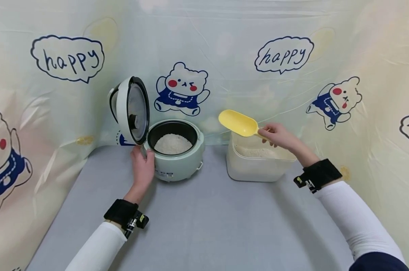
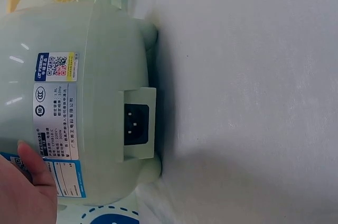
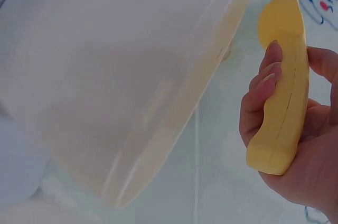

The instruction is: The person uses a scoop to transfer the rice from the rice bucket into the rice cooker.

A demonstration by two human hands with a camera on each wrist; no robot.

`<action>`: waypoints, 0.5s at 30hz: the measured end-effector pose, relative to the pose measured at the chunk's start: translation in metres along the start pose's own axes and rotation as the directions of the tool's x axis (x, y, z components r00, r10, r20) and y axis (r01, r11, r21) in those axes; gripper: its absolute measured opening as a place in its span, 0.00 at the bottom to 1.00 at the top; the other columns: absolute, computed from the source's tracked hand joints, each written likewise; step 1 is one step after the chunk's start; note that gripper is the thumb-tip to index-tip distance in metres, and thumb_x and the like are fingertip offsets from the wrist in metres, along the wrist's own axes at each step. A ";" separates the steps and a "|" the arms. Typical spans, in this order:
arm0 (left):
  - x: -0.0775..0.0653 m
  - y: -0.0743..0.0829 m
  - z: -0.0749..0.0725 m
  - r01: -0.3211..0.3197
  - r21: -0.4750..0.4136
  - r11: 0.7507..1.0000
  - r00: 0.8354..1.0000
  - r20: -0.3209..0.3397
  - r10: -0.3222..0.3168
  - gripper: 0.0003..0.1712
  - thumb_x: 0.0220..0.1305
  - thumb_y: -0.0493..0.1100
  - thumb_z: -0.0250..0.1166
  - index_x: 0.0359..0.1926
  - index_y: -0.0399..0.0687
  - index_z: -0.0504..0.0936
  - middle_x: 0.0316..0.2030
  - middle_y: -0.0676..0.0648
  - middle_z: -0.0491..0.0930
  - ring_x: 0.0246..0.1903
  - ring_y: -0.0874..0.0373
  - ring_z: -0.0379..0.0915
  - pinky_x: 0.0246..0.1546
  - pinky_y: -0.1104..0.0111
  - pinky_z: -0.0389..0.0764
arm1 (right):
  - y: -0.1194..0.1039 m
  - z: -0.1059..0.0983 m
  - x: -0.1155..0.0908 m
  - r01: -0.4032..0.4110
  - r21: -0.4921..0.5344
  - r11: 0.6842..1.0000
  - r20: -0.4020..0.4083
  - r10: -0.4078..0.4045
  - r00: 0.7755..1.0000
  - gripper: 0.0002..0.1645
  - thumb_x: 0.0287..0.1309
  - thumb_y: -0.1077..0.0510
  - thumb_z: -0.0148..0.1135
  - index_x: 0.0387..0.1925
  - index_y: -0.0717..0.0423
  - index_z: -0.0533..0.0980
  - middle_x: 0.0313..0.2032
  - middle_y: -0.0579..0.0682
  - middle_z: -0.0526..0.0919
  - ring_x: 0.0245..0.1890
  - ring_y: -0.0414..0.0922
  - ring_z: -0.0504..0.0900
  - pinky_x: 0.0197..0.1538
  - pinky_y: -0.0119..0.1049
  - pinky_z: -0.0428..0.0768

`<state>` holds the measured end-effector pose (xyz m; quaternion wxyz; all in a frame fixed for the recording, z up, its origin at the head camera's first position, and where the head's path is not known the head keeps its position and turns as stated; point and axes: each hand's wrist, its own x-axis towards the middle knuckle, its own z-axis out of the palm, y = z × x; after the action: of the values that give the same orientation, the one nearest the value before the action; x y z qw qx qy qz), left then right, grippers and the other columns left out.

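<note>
The right hand [image 1: 278, 136] pinches the handle of a yellow plastic scoop [image 1: 238, 122] between thumb and fingers, holding it to the right of the rice cooker [image 1: 174, 167], its bowl pointing toward the cooker. Beneath the scoop, also right of the cooker and apart from it, stands a whitish, translucent tub [image 1: 255, 171] with pale grains [image 1: 258, 152] inside.

The left hand [image 1: 144, 169] touches the cooker's left side below the hinge, thumb against the labelled wall; its other fingers are partly hidden, so I cannot tell whether they curl round anything. Beside that thumb are a silver rating label [image 2: 55, 123] and a power inlet [image 2: 136, 123] low on the cooker's body. The cooker's lid [image 1: 138, 109] stands raised at its left, and white rice [image 1: 173, 144] lies in its dark inner pot [image 1: 174, 127]. Behind the cooker hangs a bear-printed sheet [image 1: 225, 22]; under it spreads a grey tabletop [image 1: 204, 226].
</note>
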<state>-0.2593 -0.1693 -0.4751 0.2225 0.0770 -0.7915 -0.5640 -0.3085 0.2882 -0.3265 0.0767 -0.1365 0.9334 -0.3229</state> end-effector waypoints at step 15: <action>0.000 0.001 -0.001 0.014 -0.007 1.000 1.000 0.005 -0.014 0.33 0.76 0.46 0.48 0.73 0.28 0.58 0.69 0.27 0.57 0.68 0.39 0.58 0.72 0.47 0.58 | 0.062 -0.042 -0.040 -0.144 -0.189 0.971 -0.030 0.141 0.990 0.27 0.76 0.46 0.58 0.52 0.70 0.78 0.38 0.63 0.84 0.31 0.51 0.78 0.33 0.39 0.77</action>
<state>-0.2587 -0.1693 -0.4740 0.2170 0.0801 -0.7894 -0.5686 -0.2931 0.3716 -0.3305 0.0786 -0.0731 0.9680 -0.2267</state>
